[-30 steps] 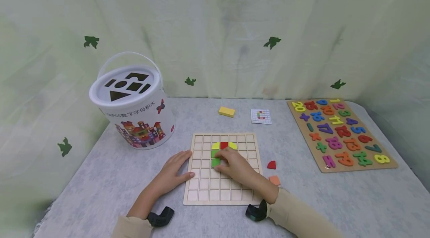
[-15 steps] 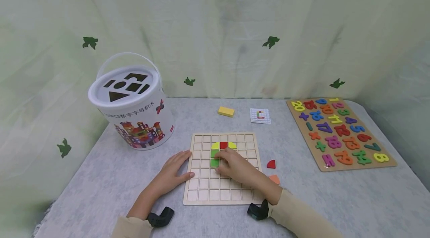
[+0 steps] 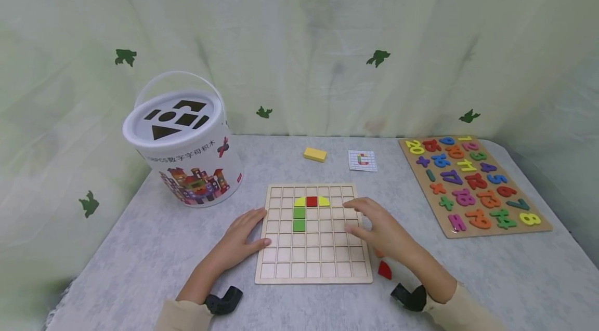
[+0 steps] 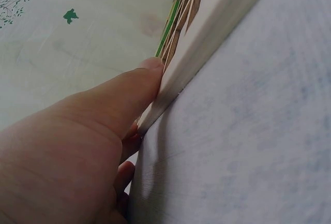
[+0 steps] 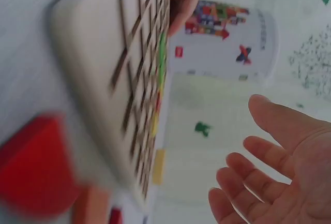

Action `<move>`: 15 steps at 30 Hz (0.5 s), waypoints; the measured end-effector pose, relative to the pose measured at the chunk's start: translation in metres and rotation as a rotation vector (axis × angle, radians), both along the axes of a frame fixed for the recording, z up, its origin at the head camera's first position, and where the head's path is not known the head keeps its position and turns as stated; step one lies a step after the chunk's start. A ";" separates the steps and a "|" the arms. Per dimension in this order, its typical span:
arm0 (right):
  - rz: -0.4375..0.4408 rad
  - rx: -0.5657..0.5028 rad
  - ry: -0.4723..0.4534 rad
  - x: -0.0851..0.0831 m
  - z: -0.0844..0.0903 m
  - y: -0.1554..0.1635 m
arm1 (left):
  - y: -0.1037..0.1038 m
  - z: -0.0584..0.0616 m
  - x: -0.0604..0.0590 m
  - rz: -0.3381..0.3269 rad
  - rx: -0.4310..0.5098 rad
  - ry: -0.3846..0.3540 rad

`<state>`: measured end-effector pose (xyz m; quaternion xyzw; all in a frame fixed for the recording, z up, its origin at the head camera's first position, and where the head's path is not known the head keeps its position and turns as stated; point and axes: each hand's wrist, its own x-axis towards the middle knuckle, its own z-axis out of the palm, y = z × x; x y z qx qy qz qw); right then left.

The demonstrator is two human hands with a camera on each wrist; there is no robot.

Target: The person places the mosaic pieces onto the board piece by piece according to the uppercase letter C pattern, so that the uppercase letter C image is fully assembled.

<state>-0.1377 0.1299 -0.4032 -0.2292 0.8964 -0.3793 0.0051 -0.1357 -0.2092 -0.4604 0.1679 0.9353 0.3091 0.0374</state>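
A wooden grid board (image 3: 313, 261) lies on the grey table. In it sit a yellow quarter piece (image 3: 300, 201), a red square (image 3: 311, 201), another yellow quarter (image 3: 324, 201) and two green squares (image 3: 299, 219). My left hand (image 3: 241, 240) lies flat against the board's left edge (image 4: 217, 22), its thumb (image 4: 129, 94) pressed to the rim. Over the board's right edge my right hand (image 3: 376, 227) hovers with fingers spread and nothing in it (image 5: 269, 177). A red quarter piece (image 3: 385, 270) lies beside the board, and an orange piece (image 3: 378, 254) peeks out under the right hand.
A white shape-sorter bucket (image 3: 187, 154) stands at the back left. A yellow block (image 3: 315, 154) and a small pattern card (image 3: 363, 160) lie behind the board. A number puzzle board (image 3: 472, 185) fills the right side. A leaf-print curtain hangs behind the table.
My right hand has lifted off the green squares and moved right to the board's right edge, uncovering both green pieces. The left hand has stayed put.
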 end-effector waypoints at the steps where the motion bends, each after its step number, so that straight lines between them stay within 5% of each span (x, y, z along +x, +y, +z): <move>1: -0.019 0.015 0.003 0.000 -0.002 0.006 | 0.000 0.000 0.000 0.003 0.003 -0.002; 7: -0.115 0.087 -0.041 -0.003 -0.023 0.038 | 0.000 0.001 0.000 0.012 0.002 -0.009; 15: -0.100 0.102 -0.085 -0.011 -0.043 0.057 | 0.001 0.001 0.001 0.016 0.001 -0.025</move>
